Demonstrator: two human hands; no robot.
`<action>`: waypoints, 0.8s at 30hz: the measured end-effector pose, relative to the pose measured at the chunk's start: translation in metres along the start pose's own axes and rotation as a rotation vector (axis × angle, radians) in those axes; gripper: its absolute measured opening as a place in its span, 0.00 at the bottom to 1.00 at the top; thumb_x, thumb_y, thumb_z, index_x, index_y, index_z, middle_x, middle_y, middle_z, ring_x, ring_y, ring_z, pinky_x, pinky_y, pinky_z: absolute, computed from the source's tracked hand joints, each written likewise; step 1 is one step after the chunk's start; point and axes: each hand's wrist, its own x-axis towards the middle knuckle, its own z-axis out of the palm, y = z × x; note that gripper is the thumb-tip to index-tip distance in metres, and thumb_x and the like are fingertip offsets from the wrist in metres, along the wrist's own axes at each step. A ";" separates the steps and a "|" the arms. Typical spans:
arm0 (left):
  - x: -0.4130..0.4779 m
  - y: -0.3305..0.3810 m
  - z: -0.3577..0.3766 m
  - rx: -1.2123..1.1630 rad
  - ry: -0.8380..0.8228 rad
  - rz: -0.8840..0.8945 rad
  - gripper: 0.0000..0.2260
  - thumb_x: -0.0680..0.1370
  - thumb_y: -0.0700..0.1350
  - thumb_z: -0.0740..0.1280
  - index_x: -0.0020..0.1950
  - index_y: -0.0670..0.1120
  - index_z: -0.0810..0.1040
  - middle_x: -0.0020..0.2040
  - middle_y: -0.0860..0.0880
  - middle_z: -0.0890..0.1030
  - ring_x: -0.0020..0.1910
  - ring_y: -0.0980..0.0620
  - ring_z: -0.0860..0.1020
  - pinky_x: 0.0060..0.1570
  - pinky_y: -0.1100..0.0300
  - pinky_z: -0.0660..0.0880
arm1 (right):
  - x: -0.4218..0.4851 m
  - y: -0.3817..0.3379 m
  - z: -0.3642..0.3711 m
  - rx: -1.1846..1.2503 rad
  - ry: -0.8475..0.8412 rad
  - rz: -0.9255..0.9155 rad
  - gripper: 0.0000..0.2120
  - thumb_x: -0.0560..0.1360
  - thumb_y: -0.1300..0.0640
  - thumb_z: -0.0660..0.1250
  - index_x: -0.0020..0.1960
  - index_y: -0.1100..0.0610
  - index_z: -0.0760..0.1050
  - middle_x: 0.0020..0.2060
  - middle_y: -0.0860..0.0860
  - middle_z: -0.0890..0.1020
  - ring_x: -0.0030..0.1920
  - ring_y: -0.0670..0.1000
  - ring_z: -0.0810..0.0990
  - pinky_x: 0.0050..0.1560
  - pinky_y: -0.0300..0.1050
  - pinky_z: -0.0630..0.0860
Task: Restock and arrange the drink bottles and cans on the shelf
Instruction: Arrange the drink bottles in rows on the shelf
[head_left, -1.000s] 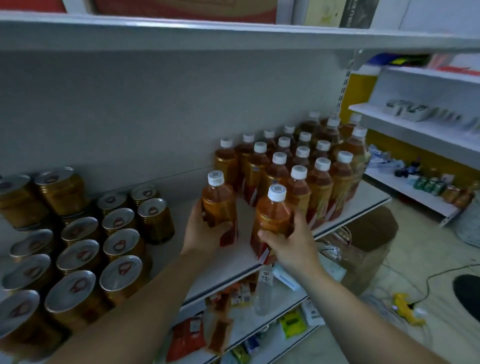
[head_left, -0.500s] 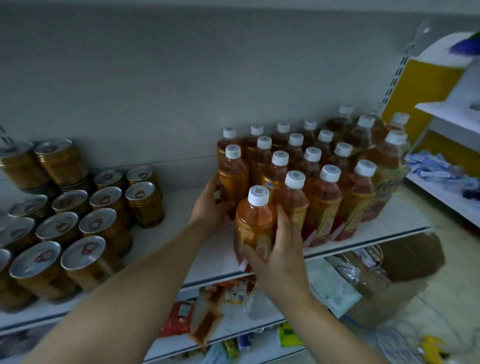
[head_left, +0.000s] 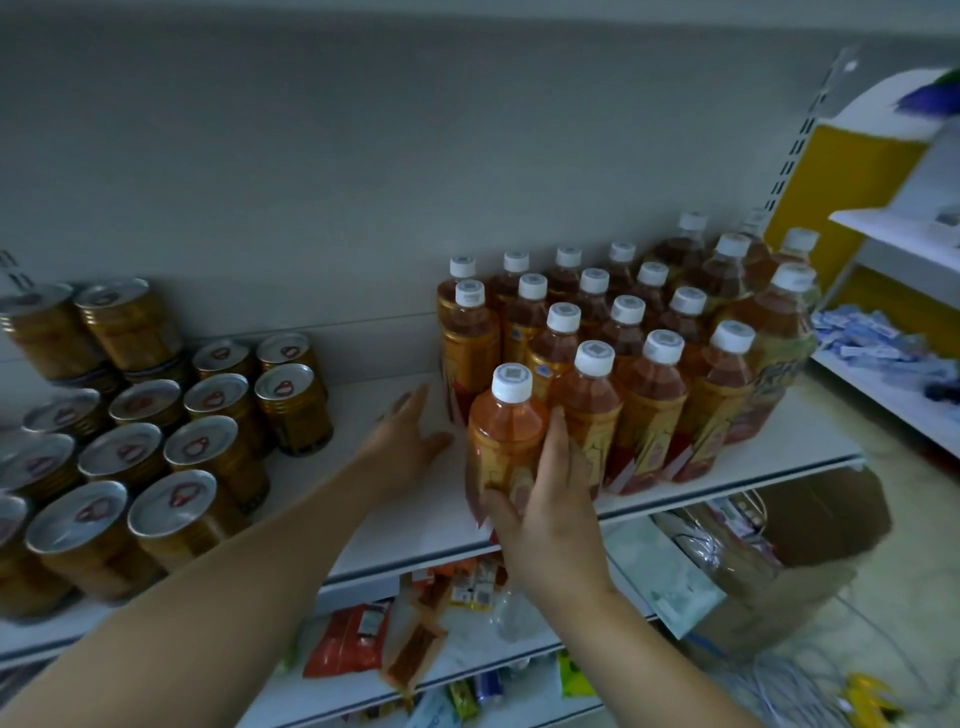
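Several amber tea bottles (head_left: 654, 332) with white caps stand in rows on the right half of the white shelf (head_left: 426, 525). One front tea bottle (head_left: 506, 431) stands at the shelf's front, left of the front row, and my right hand (head_left: 545, 499) is wrapped around its lower body. My left hand (head_left: 408, 441) hovers with fingers spread, holding nothing, just left of the rows over bare shelf. The rear-left bottle (head_left: 470, 343) stands upright beside it. Several gold cans (head_left: 171, 436) with silver tops fill the left of the shelf.
A bare strip of shelf lies between cans and bottles. Below, a lower shelf (head_left: 467, 660) holds snack packets. A brown cardboard box (head_left: 795, 566) sits on the floor at right, with cables nearby. Another white shelving unit (head_left: 893, 364) stands at far right.
My left hand set its bottle at the rows' rear left and let go, now drawn back empty. My right hand brought its bottle down to the shelf's front. The camera tilted down.
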 end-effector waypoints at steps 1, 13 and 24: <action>-0.010 -0.010 0.001 0.126 -0.046 0.011 0.34 0.76 0.61 0.62 0.77 0.54 0.51 0.78 0.48 0.55 0.74 0.46 0.58 0.71 0.50 0.58 | 0.002 -0.002 0.004 0.003 0.003 0.001 0.46 0.75 0.51 0.68 0.78 0.53 0.38 0.73 0.53 0.56 0.69 0.47 0.54 0.65 0.44 0.60; -0.073 -0.066 0.006 0.479 -0.193 0.081 0.35 0.73 0.72 0.43 0.76 0.60 0.41 0.77 0.54 0.37 0.75 0.52 0.36 0.70 0.43 0.35 | 0.041 -0.013 0.058 -0.103 0.170 0.085 0.41 0.74 0.56 0.70 0.76 0.66 0.49 0.72 0.65 0.63 0.70 0.66 0.65 0.64 0.54 0.69; -0.075 -0.064 0.006 0.469 -0.196 0.101 0.34 0.74 0.71 0.43 0.76 0.59 0.40 0.77 0.52 0.37 0.75 0.50 0.36 0.69 0.43 0.34 | 0.055 -0.019 0.071 -0.159 0.134 0.155 0.41 0.78 0.51 0.65 0.78 0.61 0.41 0.76 0.60 0.56 0.74 0.63 0.57 0.67 0.57 0.68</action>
